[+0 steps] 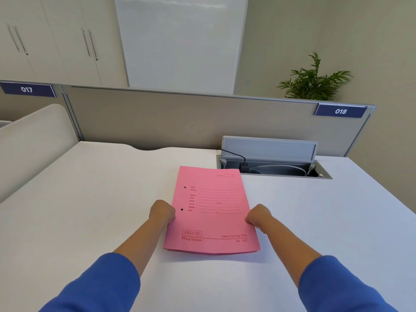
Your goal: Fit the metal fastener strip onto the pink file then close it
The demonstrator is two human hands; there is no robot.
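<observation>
The pink file (213, 221) lies closed on the white desk (90, 210), front cover up, with printed lines and two punched holes near its left edge. My left hand (162, 212) grips the file's left edge with curled fingers. My right hand (258, 218) grips its right edge the same way. The file's near edge is slightly lifted and bowed. No metal fastener strip is visible anywhere in the view.
An open cable tray (273, 170) with a raised grey lid and plugged cables sits just behind the file at the right. A beige partition (180, 118) closes the desk's far side. A low white divider (33, 140) stands at the left.
</observation>
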